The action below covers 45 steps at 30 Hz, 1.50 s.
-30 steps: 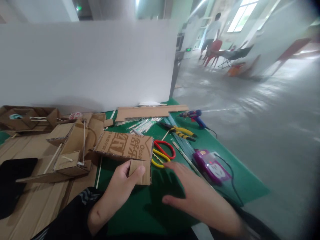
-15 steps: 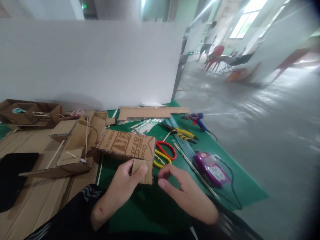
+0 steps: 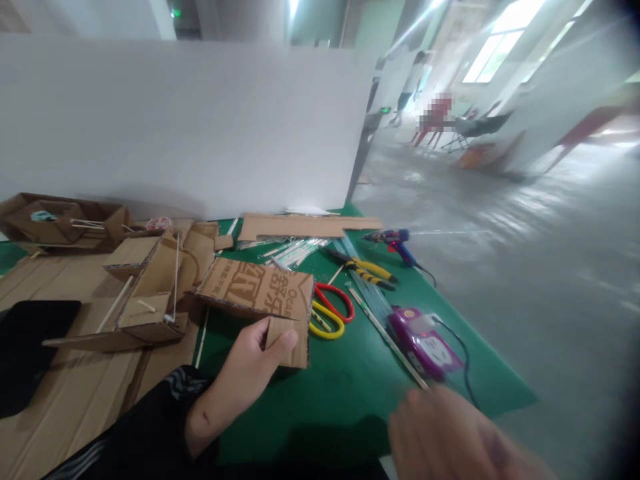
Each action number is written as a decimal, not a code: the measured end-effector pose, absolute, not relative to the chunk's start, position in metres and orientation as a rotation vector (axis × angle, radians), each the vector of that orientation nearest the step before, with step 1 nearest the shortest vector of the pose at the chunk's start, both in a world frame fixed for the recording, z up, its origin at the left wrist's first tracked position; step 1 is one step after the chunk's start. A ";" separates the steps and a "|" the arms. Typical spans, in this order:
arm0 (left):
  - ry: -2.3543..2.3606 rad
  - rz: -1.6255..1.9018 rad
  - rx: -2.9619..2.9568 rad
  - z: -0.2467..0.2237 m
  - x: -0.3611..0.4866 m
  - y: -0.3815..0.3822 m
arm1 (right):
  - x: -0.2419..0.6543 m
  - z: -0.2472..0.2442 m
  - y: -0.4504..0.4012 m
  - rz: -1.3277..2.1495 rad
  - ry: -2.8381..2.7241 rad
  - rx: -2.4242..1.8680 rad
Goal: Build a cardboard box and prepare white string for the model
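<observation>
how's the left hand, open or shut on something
Shut on the printed cardboard: the left hand pinches its near corner, thumb across the side facing the camera, other fingers mostly hidden.

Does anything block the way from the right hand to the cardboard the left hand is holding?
Nothing visible does: between the right hand and the printed cardboard, only green tabletop shows. The red and yellow scissor handles lie beside the cardboard, off that line.

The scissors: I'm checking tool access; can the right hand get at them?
Probably yes: nothing visible blocks the right hand from the scissors' handles, though the printed cardboard hides part of them.
</observation>
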<state>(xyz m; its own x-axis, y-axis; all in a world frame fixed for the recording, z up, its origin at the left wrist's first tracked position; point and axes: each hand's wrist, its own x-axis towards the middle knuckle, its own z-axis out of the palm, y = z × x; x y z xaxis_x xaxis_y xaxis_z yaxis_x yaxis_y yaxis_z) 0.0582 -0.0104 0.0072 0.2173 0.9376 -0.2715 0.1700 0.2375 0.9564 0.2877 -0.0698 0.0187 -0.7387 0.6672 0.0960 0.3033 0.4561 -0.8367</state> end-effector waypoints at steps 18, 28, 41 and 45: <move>1.203 0.775 1.258 0.004 0.057 -0.007 | 0.256 0.007 0.044 1.138 -1.665 -1.191; 1.181 0.755 1.286 0.001 0.053 -0.012 | 0.248 0.014 0.038 1.103 -1.703 -1.073; 1.251 0.734 1.450 -0.005 0.021 -0.013 | 0.222 0.033 0.030 0.526 -1.952 -1.062; 1.315 0.740 1.523 -0.011 0.009 -0.006 | 0.207 0.031 0.029 0.312 -2.021 -1.034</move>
